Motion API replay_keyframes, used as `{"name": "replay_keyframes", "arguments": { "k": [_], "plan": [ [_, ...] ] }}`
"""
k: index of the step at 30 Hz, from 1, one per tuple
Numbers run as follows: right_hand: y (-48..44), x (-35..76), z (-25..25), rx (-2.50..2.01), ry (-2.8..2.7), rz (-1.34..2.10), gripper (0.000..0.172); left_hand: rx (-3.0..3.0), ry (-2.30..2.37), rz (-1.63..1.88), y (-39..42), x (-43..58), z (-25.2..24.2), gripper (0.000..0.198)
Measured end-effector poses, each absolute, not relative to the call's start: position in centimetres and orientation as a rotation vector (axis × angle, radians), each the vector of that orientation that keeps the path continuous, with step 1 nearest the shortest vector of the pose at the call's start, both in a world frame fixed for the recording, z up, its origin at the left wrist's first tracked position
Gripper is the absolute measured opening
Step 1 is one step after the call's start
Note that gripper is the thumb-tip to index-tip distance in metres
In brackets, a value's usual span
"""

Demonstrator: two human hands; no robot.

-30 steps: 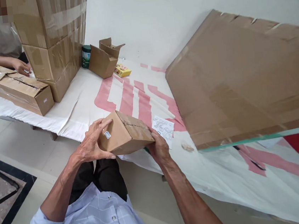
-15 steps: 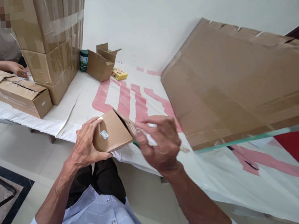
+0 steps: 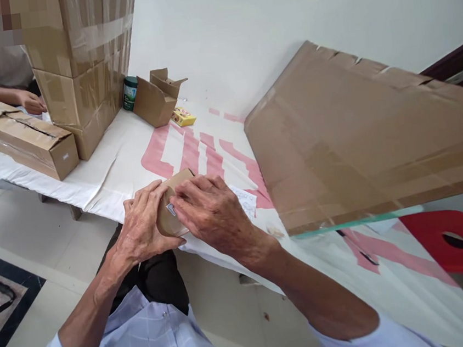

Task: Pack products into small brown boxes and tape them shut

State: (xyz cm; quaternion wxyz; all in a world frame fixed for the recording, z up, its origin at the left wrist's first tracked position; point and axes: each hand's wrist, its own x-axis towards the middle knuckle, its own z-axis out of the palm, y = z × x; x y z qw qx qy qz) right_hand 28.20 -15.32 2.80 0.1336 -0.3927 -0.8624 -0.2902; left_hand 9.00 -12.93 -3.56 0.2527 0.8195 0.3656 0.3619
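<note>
A small cardboard box point(image 3: 166, 220) is held by my left hand point(image 3: 143, 221), its fingers and thumb wrapped round the left end. A small white label with a blue edge point(image 3: 171, 209) sits on the face toward me. My right hand point(image 3: 210, 209) lies over the right part of that face, fingers curled and pressed together, thumb and fingertips close to the label. Whatever its fingers pinch is hidden. Behind my right wrist, a white sheet with printed marks point(image 3: 245, 199) lies on the table.
Tall taped cardboard boxes point(image 3: 88, 94) and a long carton point(image 3: 20, 135) stand at left, with another person's hand point(image 3: 31, 102) behind. A green canister point(image 3: 130, 93), open carton point(image 3: 158, 101) and yellow box point(image 3: 183, 117) sit farther back. A large cardboard sheet point(image 3: 356, 138) leans right, near a red stool point(image 3: 441, 240).
My right hand has moved left from beside the box's loose upper edge onto its labelled face, covering part of it. My left hand keeps its hold; the view has shifted slightly.
</note>
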Motion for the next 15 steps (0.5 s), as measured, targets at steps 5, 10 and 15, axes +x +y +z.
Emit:
{"name": "replay_keyframes", "arguments": {
  "k": [5,10,15],
  "plan": [
    [-15.56,28.18,3.0,-1.119,-2.529,-0.859,0.023,2.227,0.994,0.98,-13.13,9.02,-3.38,0.115],
    [-15.65,28.15,3.2,-1.104,-2.559,-0.785,0.023,2.221,0.996,0.969,-13.24,9.03,-3.32,0.113],
    [-15.6,28.15,3.17,-1.076,-2.55,-0.845,0.023,2.224,0.989,0.956,-13.3,9.05,-3.23,0.112]
  ]
}}
